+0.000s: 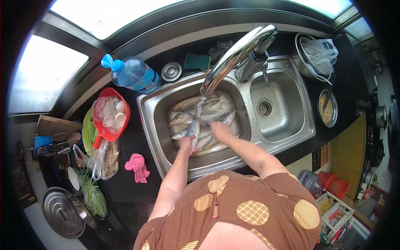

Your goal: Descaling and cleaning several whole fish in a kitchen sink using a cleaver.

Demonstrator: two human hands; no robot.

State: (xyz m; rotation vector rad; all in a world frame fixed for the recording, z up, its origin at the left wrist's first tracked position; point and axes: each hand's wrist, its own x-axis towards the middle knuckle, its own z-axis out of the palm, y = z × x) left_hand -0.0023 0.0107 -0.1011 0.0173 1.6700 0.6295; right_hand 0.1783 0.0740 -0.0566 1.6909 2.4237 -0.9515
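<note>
My left hand [188,144] is wrapped around one end of a silvery fish [194,126] over the large sink basin [161,125]. The fish's other end points up toward the stream of water [200,104] falling from the chrome faucet [239,57]. Below it, several more whole fish [215,101] lie in water in the same basin. Curled fingers hide the inside of my right hand [221,132], which is over the fish on the right side; whether it grips anything cannot be seen.
The small sink basin [281,118] with its drain adjoins on the right. Behind the sink stand a blue-capped plastic bottle [134,75] and a green scouring sponge [197,62]. At left are a red colander [125,103] with eggshells and a pink cloth [137,167]. A metal bowl [328,107] holds yellowish food.
</note>
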